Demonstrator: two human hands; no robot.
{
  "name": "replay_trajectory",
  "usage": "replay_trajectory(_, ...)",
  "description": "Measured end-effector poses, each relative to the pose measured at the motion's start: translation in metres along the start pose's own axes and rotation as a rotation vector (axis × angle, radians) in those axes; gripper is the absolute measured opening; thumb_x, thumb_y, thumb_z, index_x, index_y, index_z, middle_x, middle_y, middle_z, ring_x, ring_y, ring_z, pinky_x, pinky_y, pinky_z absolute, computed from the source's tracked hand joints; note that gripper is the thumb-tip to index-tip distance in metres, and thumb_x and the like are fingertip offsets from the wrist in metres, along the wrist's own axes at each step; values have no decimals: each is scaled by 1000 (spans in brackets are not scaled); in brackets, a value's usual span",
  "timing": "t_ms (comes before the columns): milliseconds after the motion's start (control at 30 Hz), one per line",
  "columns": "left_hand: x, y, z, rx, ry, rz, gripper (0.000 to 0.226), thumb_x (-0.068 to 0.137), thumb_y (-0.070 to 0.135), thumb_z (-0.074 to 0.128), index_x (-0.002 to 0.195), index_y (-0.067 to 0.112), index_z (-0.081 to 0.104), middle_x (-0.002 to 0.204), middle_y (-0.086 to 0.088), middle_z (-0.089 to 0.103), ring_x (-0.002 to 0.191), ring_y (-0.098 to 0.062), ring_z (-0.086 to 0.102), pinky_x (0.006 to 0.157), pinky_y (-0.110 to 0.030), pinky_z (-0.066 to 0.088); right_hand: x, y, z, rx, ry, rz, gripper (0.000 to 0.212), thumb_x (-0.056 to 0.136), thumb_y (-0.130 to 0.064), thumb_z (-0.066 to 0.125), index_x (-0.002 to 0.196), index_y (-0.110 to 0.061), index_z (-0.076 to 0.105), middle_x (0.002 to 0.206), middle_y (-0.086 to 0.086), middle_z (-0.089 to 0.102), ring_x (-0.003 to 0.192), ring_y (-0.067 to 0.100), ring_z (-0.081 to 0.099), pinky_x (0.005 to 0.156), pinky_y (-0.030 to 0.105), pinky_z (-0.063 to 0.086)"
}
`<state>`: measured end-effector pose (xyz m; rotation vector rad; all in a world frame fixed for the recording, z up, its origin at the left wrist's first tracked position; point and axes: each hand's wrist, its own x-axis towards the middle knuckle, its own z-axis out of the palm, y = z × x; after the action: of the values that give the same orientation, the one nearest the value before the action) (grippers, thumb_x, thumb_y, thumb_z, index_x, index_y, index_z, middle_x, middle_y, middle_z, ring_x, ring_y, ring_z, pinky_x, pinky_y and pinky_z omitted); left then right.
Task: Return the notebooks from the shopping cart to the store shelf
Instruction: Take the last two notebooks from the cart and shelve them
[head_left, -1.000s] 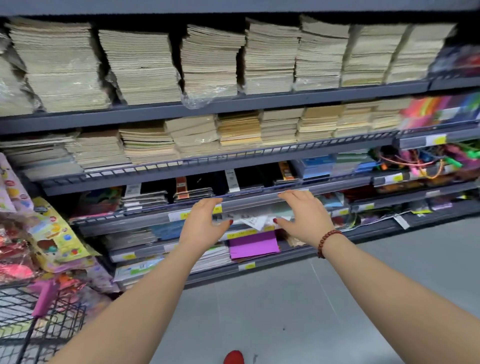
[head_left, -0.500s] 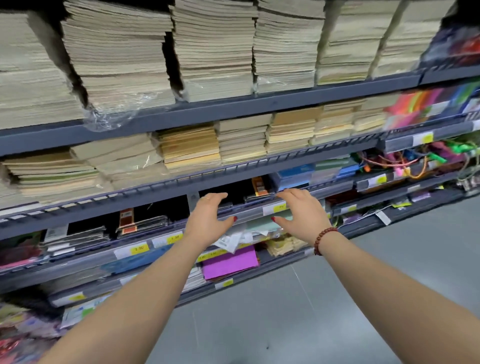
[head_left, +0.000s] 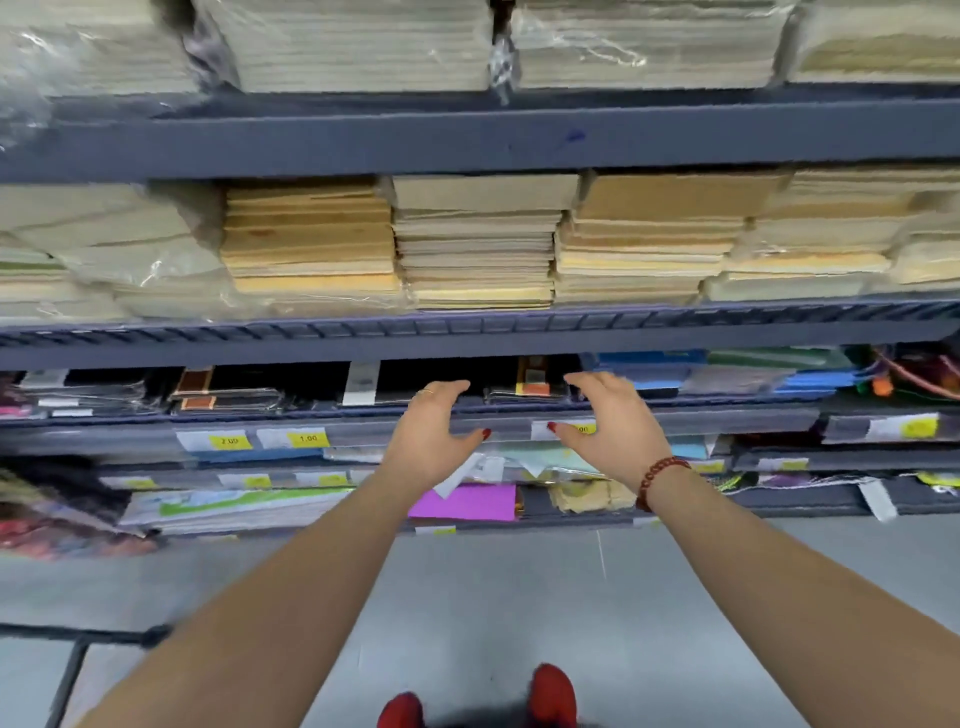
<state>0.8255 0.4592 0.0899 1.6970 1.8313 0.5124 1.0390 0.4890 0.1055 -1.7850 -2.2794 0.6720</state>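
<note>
In the head view, both bare arms are stretched forward toward the store shelf (head_left: 467, 340). The left hand (head_left: 434, 434) and the right hand (head_left: 610, 428) are held side by side with a gap between them, fingers spread and curved, thumbs turned inward; nothing is gripped in either. Both are set in front of the rail carrying the yellow price labels (head_left: 307, 439). Just beyond the fingertips, dark notebooks (head_left: 524, 387) are laid flat on the tier behind that rail; whether the fingertips touch them cannot be told. Above the hands, tan and cream notebook stacks (head_left: 478, 244) are piled on the next tier up. Below the hands, a purple sheet (head_left: 462, 501) is seen on a lower tier. A beaded bracelet (head_left: 657, 478) is worn on the right wrist. Below the arms, red shoes (head_left: 553, 696) are seen on the grey floor (head_left: 467, 597).
</note>
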Motion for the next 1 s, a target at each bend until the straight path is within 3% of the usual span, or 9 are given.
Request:
replay_trajectory(200,35,-6,39,56,34,-53,63,87,39,62,139,11,40,135,-8,46,123,-23,45,97,-26,36,35,30,33,61,-18,19,65,89,-39,58,143,-11,33,129,12,49,124,27,43,98,35,39)
replay_trajectory(300,47,-8,47,146,82,-49,51,90,41,58,128,8,51,118,-13,56,107,-28,55,83,-31,43,43,33,49,3,26,4,60,92,-38,54,139,-5,37,125,16,53,118,31,48,93,37,42)
replay_trajectory(367,53,-12,52,194,95,-2,44,91,39,55,122,7,55,112,-16,62,102,-32,58,83,-37,48,47,33,58,-40,87,-6,51,93,-37,51,131,-3,44,114,16,58,107,33,53,83,38,45)
replay_trajectory(567,59,-25,68,85,302,75,36,84,35,53,92,3,68,79,-14,72,74,-33,67,66,-43,55,54,43,68,1,227,-48,47,93,-28,55,131,-2,49,94,19,66,87,39,60,70,39,44)
replay_trajectory(833,58,-23,75,-35,418,62,23,84,19,69,98,1,71,86,-9,75,80,-25,70,75,-38,56,64,54,69,93,250,-83,48,90,-27,61,132,-6,52,102,16,71,96,37,64,85,43,50)
replay_trajectory(1000,57,-21,74,-27,424,80,23,84,18,69,99,0,71,87,-10,74,83,-23,70,78,-35,56,63,53,67,37,243,-115,46,92,-28,57,131,-4,52,93,17,71,85,37,65,77,45,52)
